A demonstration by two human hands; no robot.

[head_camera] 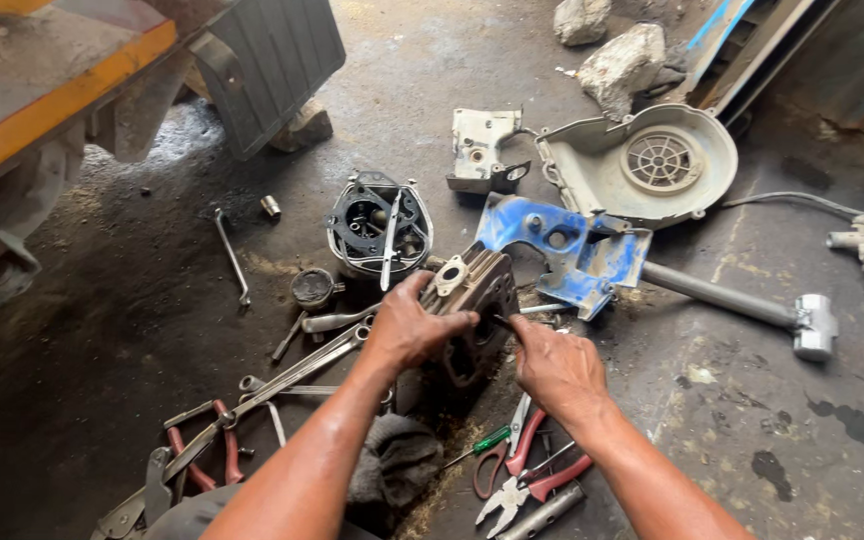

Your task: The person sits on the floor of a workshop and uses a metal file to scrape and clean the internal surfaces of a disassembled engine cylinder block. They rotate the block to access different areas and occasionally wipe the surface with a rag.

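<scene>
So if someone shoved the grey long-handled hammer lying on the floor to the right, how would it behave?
The grey metal hammer with the long handle looks all metal, so probably stiff and heavy, mostly at its blocky head. Its round handle might let it roll or pivot a little around that head. The stained concrete floor looks rough, so it would likely scrape rather than glide.

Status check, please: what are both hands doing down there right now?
Left hand grips the engine block. Right hand pokes it with a thin tool, tip hidden. Pliers lie close below.
</scene>
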